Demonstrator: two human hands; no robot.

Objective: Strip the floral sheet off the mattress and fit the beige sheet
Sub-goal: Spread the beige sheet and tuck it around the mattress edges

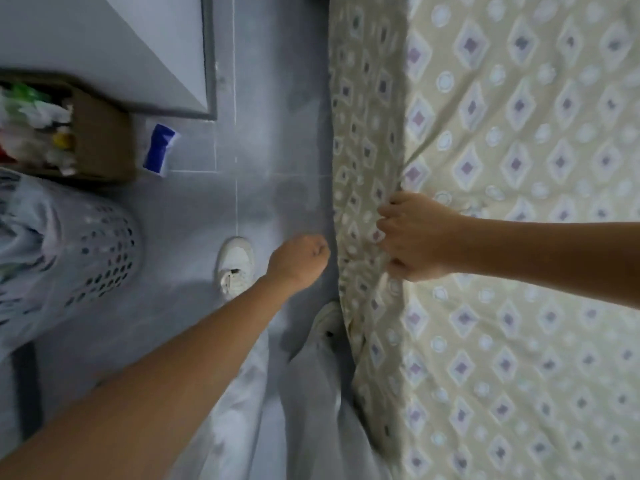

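Beige sheet (502,237) with little diamond shapes covers the mattress top and hangs down its side. The right hand (412,237) bunches the soft cloth in curled fingers at the bed's edge. The left hand (301,259) is a closed fist over the grey tiled floor (194,209), holding nothing. Nearby stand a holey plastic laundry basket (86,247) and a brown cardboard box (100,136) of rubbish. White shoes (235,265) stand close to the bed.

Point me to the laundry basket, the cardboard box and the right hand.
laundry basket (100,247): head view, on its perforated side wall.
cardboard box (100,140): head view, on its brown side panel.
right hand (414,235): head view, on the back of the hand gripping the patterned sheet (519,306).
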